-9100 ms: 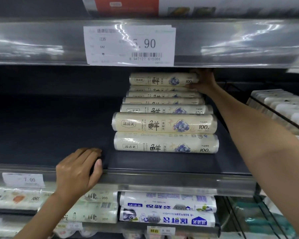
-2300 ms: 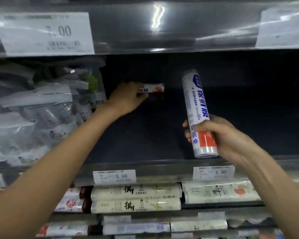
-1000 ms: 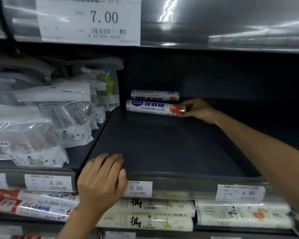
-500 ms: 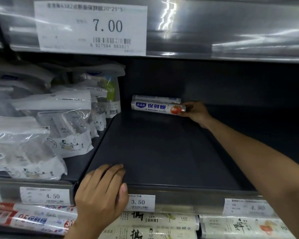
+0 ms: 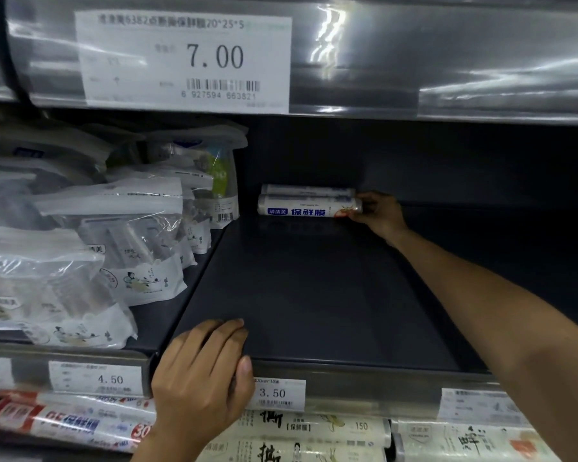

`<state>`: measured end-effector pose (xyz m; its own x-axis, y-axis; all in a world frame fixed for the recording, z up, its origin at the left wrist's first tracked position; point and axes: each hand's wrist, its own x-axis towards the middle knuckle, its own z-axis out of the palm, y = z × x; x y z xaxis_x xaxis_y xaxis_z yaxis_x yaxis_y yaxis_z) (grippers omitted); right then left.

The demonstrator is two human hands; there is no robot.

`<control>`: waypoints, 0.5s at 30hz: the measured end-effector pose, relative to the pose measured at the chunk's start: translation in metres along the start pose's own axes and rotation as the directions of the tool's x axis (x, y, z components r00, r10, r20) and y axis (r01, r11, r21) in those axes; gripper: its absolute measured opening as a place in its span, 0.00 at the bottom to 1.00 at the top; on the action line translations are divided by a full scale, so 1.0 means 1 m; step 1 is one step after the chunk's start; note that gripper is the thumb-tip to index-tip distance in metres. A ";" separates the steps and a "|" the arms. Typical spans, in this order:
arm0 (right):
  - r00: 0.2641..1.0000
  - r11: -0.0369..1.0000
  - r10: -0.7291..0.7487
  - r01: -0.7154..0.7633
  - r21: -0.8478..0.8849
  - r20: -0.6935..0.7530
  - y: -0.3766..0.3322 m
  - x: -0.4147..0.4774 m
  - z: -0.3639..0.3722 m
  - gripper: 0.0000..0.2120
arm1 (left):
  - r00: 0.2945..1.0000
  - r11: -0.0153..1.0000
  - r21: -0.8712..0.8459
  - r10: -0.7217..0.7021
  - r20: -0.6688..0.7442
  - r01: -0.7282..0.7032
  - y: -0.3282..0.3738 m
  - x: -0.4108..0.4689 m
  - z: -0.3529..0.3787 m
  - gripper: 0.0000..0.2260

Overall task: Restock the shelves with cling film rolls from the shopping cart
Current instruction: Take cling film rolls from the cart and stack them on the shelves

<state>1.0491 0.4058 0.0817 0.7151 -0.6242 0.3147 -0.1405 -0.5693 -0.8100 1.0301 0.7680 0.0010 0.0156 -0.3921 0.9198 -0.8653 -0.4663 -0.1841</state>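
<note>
Head view, facing a dark shelf [image 5: 314, 295] at mid height.

Task items: two cling film rolls lie lengthwise, left to right, at the far back of the shelf. The nearer cling film roll [image 5: 309, 210] shows a blue label with white characters. The farther cling film roll [image 5: 307, 190] sits just behind it, touching or nearly so; which of the two cannot be told.

Right hand [image 5: 379, 213]: arm reaches in from the right, and the fingers are bent round the right end of the nearer cling film roll, holding it. The roll rests on the shelf surface.

Left hand [image 5: 202, 375]: laid over the near edge of the shelf, fingers straight and close together on top, thumb down the front lip. It holds nothing.

Surroundings: clear bagged goods [image 5: 90, 248] fill the shelf section to the left. A 7.00 price tag [image 5: 187, 61] hangs on the rail above. On the near rail are a 4.50 tag [image 5: 95, 378] and a 3.50 tag [image 5: 277, 393], the latter just right of the left thumb. Below are cream rolls [image 5: 314, 428] at centre and red-and-white rolls [image 5: 70, 421] at left.
</note>
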 end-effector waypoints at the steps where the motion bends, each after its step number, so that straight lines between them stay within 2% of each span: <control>1: 1.000 1.000 -0.003 0.003 0.000 -0.005 0.002 0.000 0.000 0.24 | 1.000 1.000 0.003 0.001 -0.002 -0.001 0.001 0.000 0.000 0.21; 7: 0.999 1.000 0.012 -0.012 0.018 -0.031 0.003 0.006 0.007 0.21 | 1.000 1.000 0.018 -0.009 -0.004 0.009 -0.001 -0.001 0.001 0.21; 15: 1.000 0.997 0.023 -0.022 -0.069 0.001 0.005 0.013 0.009 0.21 | 1.000 1.000 0.023 -0.018 -0.002 0.018 0.000 0.000 0.000 0.21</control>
<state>1.0640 0.3997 0.0774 0.7127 -0.6362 0.2956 -0.2035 -0.5908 -0.7808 1.0303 0.7679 0.0015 0.0297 -0.3819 0.9237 -0.8529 -0.4916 -0.1758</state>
